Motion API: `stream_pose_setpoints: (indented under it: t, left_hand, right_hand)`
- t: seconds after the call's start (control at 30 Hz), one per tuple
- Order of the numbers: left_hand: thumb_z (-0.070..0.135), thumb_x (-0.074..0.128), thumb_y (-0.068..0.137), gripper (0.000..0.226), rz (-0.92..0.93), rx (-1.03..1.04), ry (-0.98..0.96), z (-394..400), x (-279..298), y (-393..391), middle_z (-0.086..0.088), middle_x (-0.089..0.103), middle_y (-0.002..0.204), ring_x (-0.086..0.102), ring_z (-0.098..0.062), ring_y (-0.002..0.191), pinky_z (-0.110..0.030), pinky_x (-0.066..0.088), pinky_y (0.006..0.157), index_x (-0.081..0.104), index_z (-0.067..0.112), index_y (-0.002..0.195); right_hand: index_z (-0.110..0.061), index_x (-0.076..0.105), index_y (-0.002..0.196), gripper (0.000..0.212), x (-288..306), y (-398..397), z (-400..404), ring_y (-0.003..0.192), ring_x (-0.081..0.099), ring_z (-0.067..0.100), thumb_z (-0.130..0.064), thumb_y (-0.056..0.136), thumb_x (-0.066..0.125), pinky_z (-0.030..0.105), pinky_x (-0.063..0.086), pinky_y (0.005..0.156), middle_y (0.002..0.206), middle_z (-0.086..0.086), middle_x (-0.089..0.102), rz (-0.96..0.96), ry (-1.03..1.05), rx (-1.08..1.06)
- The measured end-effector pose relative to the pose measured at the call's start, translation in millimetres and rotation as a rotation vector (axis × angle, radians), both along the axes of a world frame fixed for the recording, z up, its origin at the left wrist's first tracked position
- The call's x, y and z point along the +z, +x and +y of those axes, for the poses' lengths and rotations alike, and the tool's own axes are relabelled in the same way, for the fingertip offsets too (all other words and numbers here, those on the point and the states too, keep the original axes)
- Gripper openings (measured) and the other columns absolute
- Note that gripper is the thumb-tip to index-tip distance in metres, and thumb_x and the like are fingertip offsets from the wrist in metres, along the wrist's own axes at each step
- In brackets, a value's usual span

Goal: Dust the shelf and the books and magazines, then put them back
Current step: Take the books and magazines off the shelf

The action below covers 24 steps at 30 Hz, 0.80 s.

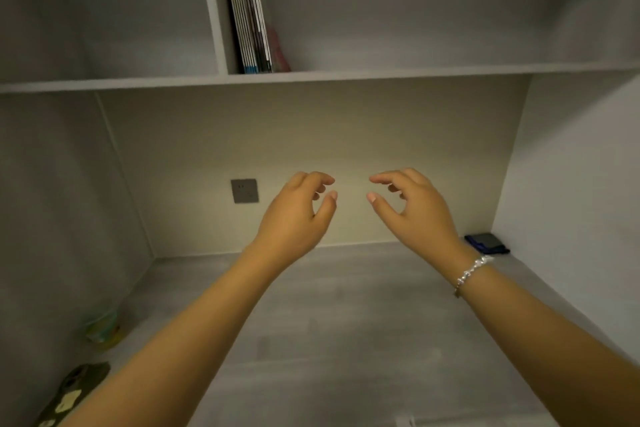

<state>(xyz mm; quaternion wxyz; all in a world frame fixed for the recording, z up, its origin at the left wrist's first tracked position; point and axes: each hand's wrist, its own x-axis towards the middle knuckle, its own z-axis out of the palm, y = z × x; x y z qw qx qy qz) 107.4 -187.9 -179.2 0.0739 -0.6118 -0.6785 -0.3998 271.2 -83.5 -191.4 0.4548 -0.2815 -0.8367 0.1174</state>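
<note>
While both bare forearms reach forward over the pale grey counter (346, 322), the left hand (294, 215) and the right hand (412, 210) hang in the air side by side, near each other but apart, in front of the cream back wall (346, 135). Each hand has its fingers loosely curved and its thumb held away from them, gripping nothing and touching nothing. A silver beaded bracelet (471, 272) circles the right wrist.

Just left of the left hand, a dark grey square wall socket (245, 191) sits on the back wall. In the counter's far right corner lies a folded dark blue cloth (486, 243). By the counter's left edge stands a blurred green and yellow container (102, 328), and nearer the front left corner lies a dark olive object with pale patches (69, 395); what it is cannot be told.

Above the hands runs the light grey shelf (381, 74). On it, a row of thin upright magazines with pale and dark spines (247, 17) leans against the shelf's vertical divider (213, 10), with a pinkish item (278, 50) just beside them on the right.
</note>
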Motion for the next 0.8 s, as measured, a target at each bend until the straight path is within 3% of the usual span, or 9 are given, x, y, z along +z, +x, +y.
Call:
stream_pose_setpoints:
  t: [0.23,0.3,0.4,0.53,0.63,0.8]
  left_hand:
    - [0.025,0.050,0.096,0.028,0.063,-0.016,0.157,72,62,-65,-0.003,0.055,0.116,0.054,-0.016,0.108,-0.023,0.039,0.088,0.061,0.014,0.119]
    - [0.027,0.050,0.095,0.028,0.079,-0.012,0.202,93,79,-84,-0.005,0.056,0.115,0.053,-0.020,0.109,-0.028,0.041,0.091,0.062,0.013,0.117]
    - [0.030,0.048,0.093,0.032,0.108,-0.008,0.288,119,107,-111,-0.006,0.056,0.115,0.051,-0.022,0.113,-0.036,0.041,0.097,0.063,0.012,0.115]
    - [0.025,0.049,0.096,0.029,0.137,0.021,0.378,146,144,-148,-0.005,0.054,0.117,0.047,-0.021,0.115,-0.033,0.038,0.097,0.060,0.011,0.119]
    - [0.030,0.045,0.098,0.041,0.156,0.062,0.317,167,166,-169,-0.008,0.046,0.135,0.036,-0.022,0.130,-0.033,0.029,0.107,0.050,0.009,0.133]
    - [0.035,0.040,0.100,0.065,0.086,0.138,0.177,197,192,-196,-0.013,0.005,0.159,0.002,-0.025,0.147,-0.037,0.008,0.118,0.012,0.008,0.151]
  right_hand:
    - [-0.020,0.065,0.112,0.029,55,-64,58,0.105,0.055,0.022,-0.034,0.087,0.062,0.034,0.044,0.087,0.111,0.000,0.059,0.023,0.169,-0.071]
    - [-0.020,0.065,0.113,0.028,71,-85,74,0.108,0.053,0.021,-0.032,0.087,0.063,0.037,0.043,0.091,0.112,0.000,0.058,0.039,0.198,-0.084]
    - [-0.022,0.065,0.113,0.031,98,-118,98,0.109,0.051,0.019,-0.038,0.087,0.059,0.034,0.040,0.092,0.110,-0.002,0.058,0.080,0.255,-0.103]
    - [-0.022,0.065,0.112,0.041,136,-158,124,0.106,0.050,0.016,-0.048,0.085,0.048,0.028,0.036,0.090,0.108,-0.003,0.060,0.138,0.342,-0.104]
    - [-0.022,0.063,0.116,0.034,161,-182,143,0.110,0.049,0.017,-0.040,0.089,0.054,0.027,0.036,0.091,0.111,-0.001,0.060,0.107,0.363,-0.109]
    - [-0.022,0.057,0.124,0.035,187,-221,170,0.109,0.048,0.014,-0.036,0.092,0.055,0.024,0.039,0.087,0.115,-0.003,0.057,0.016,0.275,-0.049]
